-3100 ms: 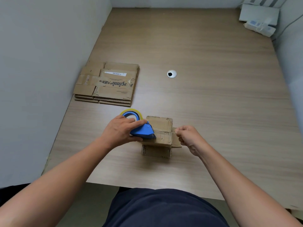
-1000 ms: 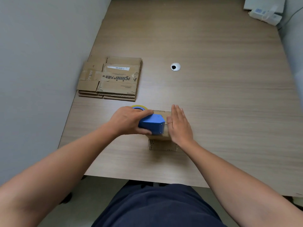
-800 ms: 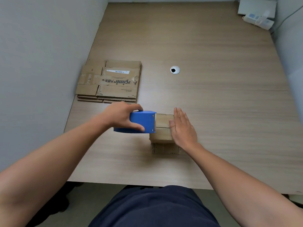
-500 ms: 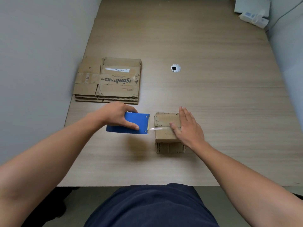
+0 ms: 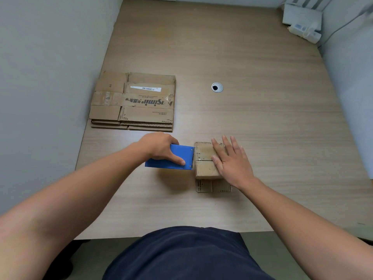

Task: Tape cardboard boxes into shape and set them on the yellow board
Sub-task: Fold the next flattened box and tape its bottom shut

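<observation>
Currently, the fingers (image 5: 226, 147) of your right hand (image 5: 232, 160) lie spread flat on the box (image 5: 205, 168) on the table (image 5: 262, 118). Your left hand (image 5: 159, 147) curls round the tape dispenser (image 5: 171, 157) at the box's left edge. Likely step: sealing the top seam. Next, tear off and press the end down.

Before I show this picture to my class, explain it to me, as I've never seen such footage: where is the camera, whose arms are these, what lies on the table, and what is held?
There is no machine here: a person wears one camera on the head, looking down at their own two arms. The left hand grips a blue tape dispenser, its toothed end at the left edge of a small cardboard box. The right hand lies flat on the box's top, fingers straight. Also on the wooden table: a stack of flattened boxes by the left wall and a round cable hole. No yellow board is in view.
</observation>
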Tool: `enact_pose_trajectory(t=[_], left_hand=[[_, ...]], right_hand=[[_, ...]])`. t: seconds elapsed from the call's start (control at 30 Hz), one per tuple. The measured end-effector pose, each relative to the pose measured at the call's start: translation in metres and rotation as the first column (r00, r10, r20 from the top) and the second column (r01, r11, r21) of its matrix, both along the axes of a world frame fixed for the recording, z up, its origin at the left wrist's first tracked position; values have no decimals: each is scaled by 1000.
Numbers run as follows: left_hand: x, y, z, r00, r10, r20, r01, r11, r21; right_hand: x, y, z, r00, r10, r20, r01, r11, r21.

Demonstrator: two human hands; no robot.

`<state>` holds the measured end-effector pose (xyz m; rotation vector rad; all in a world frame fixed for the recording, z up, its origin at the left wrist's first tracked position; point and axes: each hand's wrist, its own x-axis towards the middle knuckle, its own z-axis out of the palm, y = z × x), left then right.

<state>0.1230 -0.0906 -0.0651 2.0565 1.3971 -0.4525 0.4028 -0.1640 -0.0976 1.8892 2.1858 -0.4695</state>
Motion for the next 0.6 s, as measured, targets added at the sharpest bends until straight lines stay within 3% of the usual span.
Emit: enact_pose_trajectory(t=[0.1,0.17,0.23,0.33,0.43,0.5,0.6], left_hand=[[7,-6,3,997,-31,-77,42,987,154],[4,-9,5,973,-118,-198,172,944,280],[-17,-10,1,943,-133,-306,223,934,279],[-49,-16,-8,974,58,-219,11,953,302],[-41,-26,-2,988,97,-120,-47,930,365],[-29,-32,0,989,106,-108,-59,926,374],[-26,-37,-2,980,164,-110,-109,912,396]], right_hand=[[1,1,-2,1000,1,-4,-1,1000,-10],[1,2,-2,1000,-1,-13,0,1000,-15],[0,1,-1,1000,1,-12,-2,1000,-29],[-3,0,-1,998,34,58,-36,999,31],[-27,-7,1,1000,31,5,-31,976,215],[-50,-14,1,994,-67,-85,80,983,167],[-75,-21,-4,974,-218,-65,225,965,133]])
